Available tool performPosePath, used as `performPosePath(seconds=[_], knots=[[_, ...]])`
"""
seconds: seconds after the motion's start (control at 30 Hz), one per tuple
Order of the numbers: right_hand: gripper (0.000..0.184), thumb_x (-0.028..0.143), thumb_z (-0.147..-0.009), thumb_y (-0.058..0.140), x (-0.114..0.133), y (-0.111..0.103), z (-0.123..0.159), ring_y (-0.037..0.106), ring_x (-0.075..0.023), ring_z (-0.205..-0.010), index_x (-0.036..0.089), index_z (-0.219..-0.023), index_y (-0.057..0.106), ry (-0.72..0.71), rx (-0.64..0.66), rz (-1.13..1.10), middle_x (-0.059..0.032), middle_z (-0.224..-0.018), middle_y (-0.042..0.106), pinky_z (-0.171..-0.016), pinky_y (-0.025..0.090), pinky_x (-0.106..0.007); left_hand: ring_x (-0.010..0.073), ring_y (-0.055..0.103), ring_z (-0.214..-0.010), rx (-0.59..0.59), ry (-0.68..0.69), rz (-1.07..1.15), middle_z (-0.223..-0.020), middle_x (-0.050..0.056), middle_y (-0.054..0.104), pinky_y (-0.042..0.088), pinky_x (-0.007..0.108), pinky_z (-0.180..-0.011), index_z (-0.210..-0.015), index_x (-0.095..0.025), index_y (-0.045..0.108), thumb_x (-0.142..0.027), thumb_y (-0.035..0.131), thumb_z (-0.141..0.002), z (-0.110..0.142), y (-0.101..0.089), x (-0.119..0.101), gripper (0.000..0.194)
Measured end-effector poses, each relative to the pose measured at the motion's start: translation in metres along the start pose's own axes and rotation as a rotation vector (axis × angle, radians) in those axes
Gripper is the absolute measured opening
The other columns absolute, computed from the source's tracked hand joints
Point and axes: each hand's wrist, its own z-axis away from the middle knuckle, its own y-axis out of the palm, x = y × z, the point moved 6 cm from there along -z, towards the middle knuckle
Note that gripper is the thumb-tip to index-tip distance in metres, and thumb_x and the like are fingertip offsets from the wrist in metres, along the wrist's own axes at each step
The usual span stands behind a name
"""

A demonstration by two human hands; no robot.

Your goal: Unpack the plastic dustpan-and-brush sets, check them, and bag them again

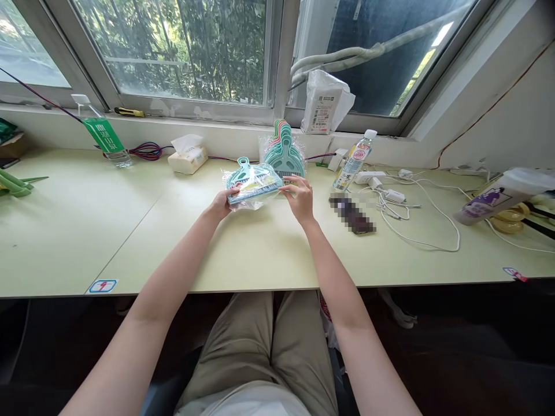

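Note:
Above the table, my left hand (224,200) grips the near left corner of a small teal dustpan-and-brush set (254,184) in a clear plastic bag. The pan's looped handle points away from me, and a pale strip runs along the near side. At the right end of the same bag, my right hand (299,195) pinches the edge with thumb and fingertips. Just behind it, more dustpans (284,151), teal with some red and green edges, stand nested upright in clear wrapping against the wall.
A tissue pack (188,159) and a green-labelled bottle (104,136) stand to the left. On the right are another bottle (355,162), a blurred dark object (352,215), white cables (457,234) and a tilted cup (498,196). A white package (325,104) sits on the windowsill.

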Motion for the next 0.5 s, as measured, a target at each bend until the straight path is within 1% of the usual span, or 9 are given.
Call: performPosePath(seconds=[0.07, 0.13, 0.17, 0.23, 0.3, 0.4, 0.47, 0.5], knots=[[0.014, 0.026, -0.089, 0.061, -0.005, 0.001, -0.001, 0.059, -0.0245, -0.118, 0.027, -0.082, 0.073, 0.014, -0.024, -0.087, -0.0028, -0.109, 0.072, -0.106, 0.039, -0.047, 0.0205, 0.071, -0.071, 0.055, -0.058, -0.05, -0.085, 0.009, 0.071, 0.062, 0.028, -0.06, -0.114, -0.01, 0.062, -0.011, 0.061, -0.075, -0.001, 0.0, 0.005, 0.039], [0.015, 0.03, -0.089, 0.062, -0.01, 0.003, -0.002, 0.064, -0.0231, -0.106, 0.025, -0.079, 0.072, 0.032, -0.039, -0.17, -0.0028, -0.098, 0.075, -0.102, 0.043, -0.043, 0.0238, 0.072, -0.077, 0.115, -0.118, -0.099, -0.091, 0.013, 0.072, 0.063, 0.029, -0.064, -0.111, -0.008, 0.062, -0.015, 0.063, -0.076, -0.001, 0.0, 0.011, 0.035], [0.016, 0.032, -0.089, 0.062, -0.012, 0.003, -0.002, 0.066, -0.0226, -0.1, 0.025, -0.08, 0.072, 0.049, -0.05, -0.2, -0.0029, -0.094, 0.075, -0.1, 0.044, -0.042, 0.0248, 0.073, -0.079, 0.139, -0.126, -0.121, -0.093, 0.014, 0.072, 0.063, 0.029, -0.065, -0.11, -0.007, 0.062, -0.016, 0.064, -0.077, 0.0, 0.001, 0.012, 0.034], [0.017, 0.034, -0.089, 0.061, -0.015, 0.003, 0.0, 0.065, -0.0222, -0.094, 0.024, -0.081, 0.071, 0.091, -0.091, -0.218, -0.0034, -0.091, 0.074, -0.095, 0.047, -0.041, 0.0246, 0.073, -0.08, 0.18, -0.091, -0.163, -0.097, 0.015, 0.072, 0.062, 0.027, -0.066, -0.108, -0.006, 0.063, -0.015, 0.065, -0.077, 0.002, 0.004, 0.012, 0.032], [0.017, 0.036, -0.089, 0.061, -0.018, 0.001, 0.002, 0.062, -0.0228, -0.096, 0.023, -0.082, 0.071, 0.124, -0.156, -0.188, -0.005, -0.096, 0.072, -0.094, 0.047, -0.041, 0.0231, 0.073, -0.079, 0.237, -0.045, -0.22, -0.102, 0.016, 0.071, 0.062, 0.026, -0.065, -0.108, -0.007, 0.063, -0.015, 0.066, -0.077, 0.006, 0.011, 0.011, 0.032], [0.018, 0.036, -0.088, 0.061, -0.02, -0.004, 0.006, 0.057, -0.0238, -0.106, 0.023, -0.08, 0.07, 0.164, -0.251, -0.134, -0.0079, -0.112, 0.064, -0.098, 0.045, -0.042, 0.0227, 0.073, -0.079, 0.345, -0.001, -0.283, -0.11, 0.016, 0.07, 0.061, 0.026, -0.064, -0.114, -0.009, 0.06, -0.018, 0.067, -0.079, 0.015, 0.026, 0.01, 0.037], [0.017, 0.035, -0.089, 0.059, -0.022, -0.003, 0.006, 0.055, -0.0234, -0.111, 0.022, -0.083, 0.069, 0.195, -0.247, -0.148, -0.0097, -0.119, 0.058, -0.098, 0.046, -0.04, 0.0237, 0.073, -0.08, 0.378, 0.031, -0.31, -0.113, 0.016, 0.069, 0.061, 0.027, -0.064, -0.118, -0.012, 0.058, -0.022, 0.068, -0.079, 0.02, 0.033, 0.009, 0.041], [0.016, 0.034, -0.09, 0.057, -0.024, -0.001, 0.006, 0.055, -0.0229, -0.114, 0.022, -0.089, 0.068, 0.213, -0.227, -0.173, -0.0105, -0.123, 0.056, -0.098, 0.046, -0.039, 0.0244, 0.073, -0.08, 0.385, 0.046, -0.323, -0.115, 0.017, 0.068, 0.061, 0.028, -0.064, -0.12, -0.014, 0.057, -0.023, 0.069, -0.079, 0.021, 0.035, 0.008, 0.044]])
